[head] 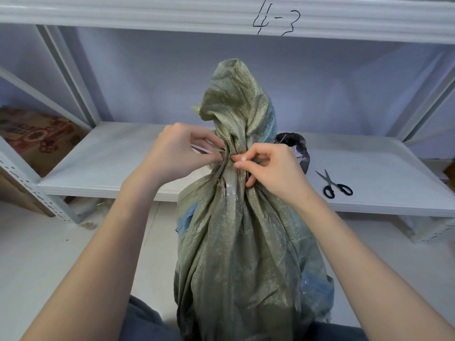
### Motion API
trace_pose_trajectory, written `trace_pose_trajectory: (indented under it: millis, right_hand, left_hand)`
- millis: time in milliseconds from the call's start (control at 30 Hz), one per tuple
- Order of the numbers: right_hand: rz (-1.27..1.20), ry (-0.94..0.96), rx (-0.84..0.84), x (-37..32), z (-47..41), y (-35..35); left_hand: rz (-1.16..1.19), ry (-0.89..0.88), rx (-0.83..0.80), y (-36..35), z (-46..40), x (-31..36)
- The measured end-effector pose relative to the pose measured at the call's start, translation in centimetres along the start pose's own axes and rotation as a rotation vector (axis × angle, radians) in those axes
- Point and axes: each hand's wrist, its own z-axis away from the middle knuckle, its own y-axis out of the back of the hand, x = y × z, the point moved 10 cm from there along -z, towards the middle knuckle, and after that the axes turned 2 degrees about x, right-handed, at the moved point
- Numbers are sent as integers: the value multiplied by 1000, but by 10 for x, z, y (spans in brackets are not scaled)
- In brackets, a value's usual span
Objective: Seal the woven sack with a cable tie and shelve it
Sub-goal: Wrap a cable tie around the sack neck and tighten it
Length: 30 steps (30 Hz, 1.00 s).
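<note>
Olive-green woven sack [241,254] standing upright on the pale floor [49,254], just in front of the white shelf [110,163], between the knees in dark trousers. Neck gathered and cinched, loose top [236,94] flaring above the cinch; patches of blue and clear plastic showing at the sides.

Left hand [177,153] closed at the left side of the neck, fingertips pinching the thin white strap of the cable tie [203,149], which sticks out leftward from the gather. Right hand [268,168] clenched at the right side of the neck, thumb and forefinger pinching a small white piece, apparently the tie's head, tight against the fabric; remaining fingers curled against the sack below.

On the shelf, right of the sack: black-handled scissors [333,184], lying flat with blades slightly parted, well apart from both hands. Behind the right hand, a dark bag-like object [299,148], partly hidden. Upper shelf beam [172,16] marked "4-3" [277,19] in black pen. In the neighbouring bay at far left, a patterned cardboard box [37,136].
</note>
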Motion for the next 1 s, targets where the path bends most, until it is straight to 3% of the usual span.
trace_pose_trajectory:
  millis: [233, 433, 567, 767, 1000]
  right_hand:
    - [-175, 6, 22, 0, -1, 4]
    - [-216, 72, 30, -4, 0, 2]
    - [-284, 113, 66, -10, 0, 4]
    - [-435, 33, 101, -1, -1, 11]
    - [-449, 21, 102, 0, 0, 9]
  left_hand:
    - [383, -38, 137, 7, 3, 6]
    - [548, -59, 41, -12, 0, 6]
    - [585, -58, -31, -21, 1, 8]
    - [585, 44, -130, -32, 3, 2]
    - [525, 1, -187, -40, 5, 6]
